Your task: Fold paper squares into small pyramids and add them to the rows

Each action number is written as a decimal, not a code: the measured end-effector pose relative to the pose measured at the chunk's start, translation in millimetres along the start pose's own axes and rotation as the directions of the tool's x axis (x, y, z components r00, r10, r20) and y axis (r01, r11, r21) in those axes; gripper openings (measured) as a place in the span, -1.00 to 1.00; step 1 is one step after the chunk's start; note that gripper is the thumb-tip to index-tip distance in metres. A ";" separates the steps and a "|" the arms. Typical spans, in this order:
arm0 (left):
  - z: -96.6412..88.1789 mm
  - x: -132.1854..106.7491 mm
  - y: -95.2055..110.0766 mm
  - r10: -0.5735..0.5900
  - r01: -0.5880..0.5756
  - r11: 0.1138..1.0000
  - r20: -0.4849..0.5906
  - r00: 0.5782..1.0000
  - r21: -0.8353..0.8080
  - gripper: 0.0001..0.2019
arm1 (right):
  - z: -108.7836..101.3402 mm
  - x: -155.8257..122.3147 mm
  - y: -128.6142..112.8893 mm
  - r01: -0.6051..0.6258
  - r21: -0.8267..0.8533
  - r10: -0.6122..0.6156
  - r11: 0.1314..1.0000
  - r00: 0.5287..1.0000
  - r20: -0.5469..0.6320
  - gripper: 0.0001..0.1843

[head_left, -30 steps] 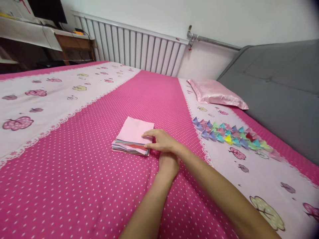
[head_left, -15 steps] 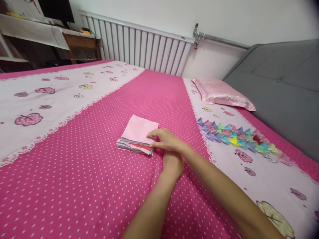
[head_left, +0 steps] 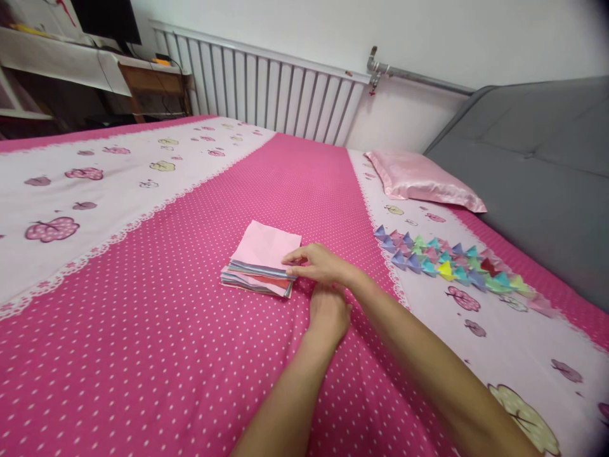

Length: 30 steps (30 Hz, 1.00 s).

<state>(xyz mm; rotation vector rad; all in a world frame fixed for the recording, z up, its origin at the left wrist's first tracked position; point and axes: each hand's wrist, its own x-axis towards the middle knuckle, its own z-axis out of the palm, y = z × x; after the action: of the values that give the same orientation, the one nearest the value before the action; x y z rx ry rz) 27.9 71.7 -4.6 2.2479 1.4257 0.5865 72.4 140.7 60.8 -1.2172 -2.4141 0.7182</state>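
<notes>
Pinching paper stack (head_left: pixel 263 255), right fingers (head_left: pixel 297 256) | left hand (head_left: pixel 328 314) fingers hidden beneath | folded pieces (head_left: pixel 447 261), pillow (head_left: pixel 423 181) beyond

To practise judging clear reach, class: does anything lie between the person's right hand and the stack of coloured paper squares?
Nothing visible does. The fingers of the right hand touch the near corner of the stack of coloured square paper sheets; the left hand lies clear of it, under the right wrist.
</notes>
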 end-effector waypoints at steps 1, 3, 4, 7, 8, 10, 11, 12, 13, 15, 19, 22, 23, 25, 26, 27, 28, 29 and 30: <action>0.2 0.0 -0.3 0.000 0.000 1.000 0.000 1.000 0.003 -0.59 | 0.3 0.3 0.4 0.011 0.007 -0.011 1.000 1.000 0.003 -0.77; 1.1 0.0 -1.2 0.003 -0.003 1.000 -0.003 1.000 0.003 -0.59 | 2.2 1.7 1.5 0.013 -0.009 -0.013 1.000 0.999 -0.037 -0.75; 1.8 0.0 -1.8 0.007 -0.007 1.000 -0.010 1.000 -0.002 -0.59 | 3.5 2.8 2.3 -0.007 -0.032 0.004 0.999 0.996 -0.092 -0.74; 3.3 -0.1 -3.0 0.013 -0.014 0.999 -0.036 0.999 -0.032 -0.60 | 4.7 5.3 5.1 -0.092 -0.061 0.069 0.994 0.947 -0.313 -0.76; 3.1 -0.3 -3.0 0.012 -0.014 0.999 -0.039 0.999 -0.042 -0.60 | 3.0 4.5 5.6 -0.115 -0.042 0.090 0.993 0.919 -0.385 -0.78; 1.2 -0.9 -2.2 0.001 -0.003 0.999 -0.032 0.999 -0.050 -0.60 | -5.2 -2.6 4.5 -0.127 0.015 0.117 0.992 0.846 -0.521 -0.79; -0.4 -1.1 -1.6 -0.007 0.006 0.999 -0.026 1.000 -0.049 -0.62 | -11.4 -9.9 2.7 -0.121 0.033 0.117 0.992 0.798 -0.592 -0.78; -2.1 -1.2 -0.9 -0.016 0.015 0.999 -0.021 1.000 -0.046 -0.64 | -18.5 -19.9 0.1 -0.110 0.032 0.103 0.993 0.738 -0.667 -0.76; -3.9 -1.1 -0.3 -0.026 0.025 0.999 -0.021 0.999 -0.043 -0.66 | -25.8 -32.8 -3.1 -0.106 0.017 0.084 0.994 0.670 -0.738 -0.74; -7.2 -0.2 0.0 -0.050 0.049 0.998 -0.034 0.998 -0.037 -0.68 | -38.2 -65.9 -9.8 -0.119 -0.032 0.044 0.992 0.586 -0.809 -0.74; -12.0 4.1 -4.0 -0.059 0.056 0.998 -0.096 0.994 -0.031 -0.70 | -39.9 -144.7 -11.7 -0.231 -0.109 0.038 0.967 0.551 -0.833 -0.80; -17.0 8.2 -9.8 -0.078 0.075 0.997 -0.116 0.990 -0.029 -0.66 | -21.3 -195.4 3.0 -0.305 -0.077 0.144 0.949 0.638 -0.756 -0.81; -19.0 9.5 -11.6 -0.110 0.109 0.994 -0.125 0.986 -0.019 -0.68 | -13.3 -208.5 9.5 -0.292 -0.066 0.168 0.954 0.705 -0.689 -0.81; -22.8 12.0 -14.0 -0.152 0.154 0.988 -0.160 0.975 0.000 -0.70 | 2.7 -227.8 22.2 -0.299 -0.046 0.214 0.953 0.776 -0.594 -0.81; -24.1 13.1 -14.2 -0.152 0.156 0.988 -0.181 0.972 0.006 -0.69 | 9.8 -234.2 27.5 -0.315 -0.024 0.245 0.949 0.783 -0.572 -0.81; -24.9 14.0 -13.4 -0.149 0.154 0.988 -0.204 0.968 0.009 -0.68 | 15.9 -238.6 31.9 -0.327 -0.006 0.267 0.945 0.782 -0.563 -0.81; -25.0 14.6 -11.4 -0.142 0.147 0.989 -0.230 0.963 0.006 -0.68 | 20.6 -241.4 35.3 -0.333 0.001 0.278 0.943 0.785 -0.554 -0.81; -24.5 14.9 -8.1 -0.124 0.127 0.992 -0.259 0.958 -0.002 -0.68 | 23.8 -243.1 37.9 -0.327 -0.002 0.274 0.945 0.796 -0.539 -0.82; -23.6 14.6 -3.4 -0.085 0.086 0.996 -0.285 0.955 -0.009 -0.68 | 25.5 -243.9 39.7 -0.312 0.000 0.267 0.950 0.813 -0.517 -0.82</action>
<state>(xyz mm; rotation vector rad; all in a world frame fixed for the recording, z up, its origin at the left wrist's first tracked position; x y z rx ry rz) 18.0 89.2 14.9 2.1568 1.6510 0.9105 224.8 -45.4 -0.9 -1.5978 -1.8527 0.3053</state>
